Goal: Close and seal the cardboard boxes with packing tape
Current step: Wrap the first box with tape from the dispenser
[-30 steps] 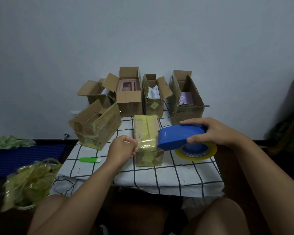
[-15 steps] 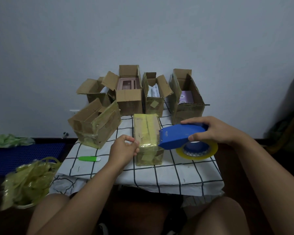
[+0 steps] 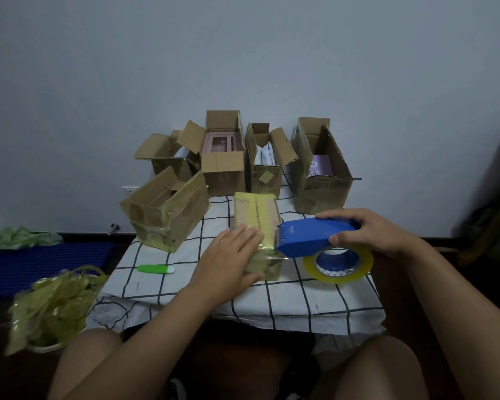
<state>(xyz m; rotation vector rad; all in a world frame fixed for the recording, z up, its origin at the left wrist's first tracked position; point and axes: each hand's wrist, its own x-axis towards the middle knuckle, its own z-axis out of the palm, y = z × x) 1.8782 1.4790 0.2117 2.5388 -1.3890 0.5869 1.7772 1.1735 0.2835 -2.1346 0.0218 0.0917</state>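
Note:
A closed cardboard box (image 3: 257, 217) wrapped in yellowish tape lies lengthwise in the middle of the checked cloth (image 3: 300, 298). My left hand (image 3: 228, 261) lies flat on its near left side, fingers straight. My right hand (image 3: 370, 232) grips a blue tape dispenser (image 3: 309, 238) with a yellow tape roll (image 3: 338, 264); its front edge touches the box's right side. Several open boxes stand behind: one far left (image 3: 162, 157), one with a pink item (image 3: 223, 163), a narrow one (image 3: 266, 166), and one at the right (image 3: 321, 174). A taped box (image 3: 165, 209) sits tilted at the left.
A green marker-like tool (image 3: 155, 269) lies on the cloth left of my hand. A bin of crumpled yellow tape (image 3: 52, 304) stands low at the left, beside a blue mat (image 3: 41, 261). A grey wall rises behind the boxes. My knees frame the cloth's near edge.
My left hand went from a curled pinch at the box's near end to lying flat on the box. The dispenser stayed against the box's right side.

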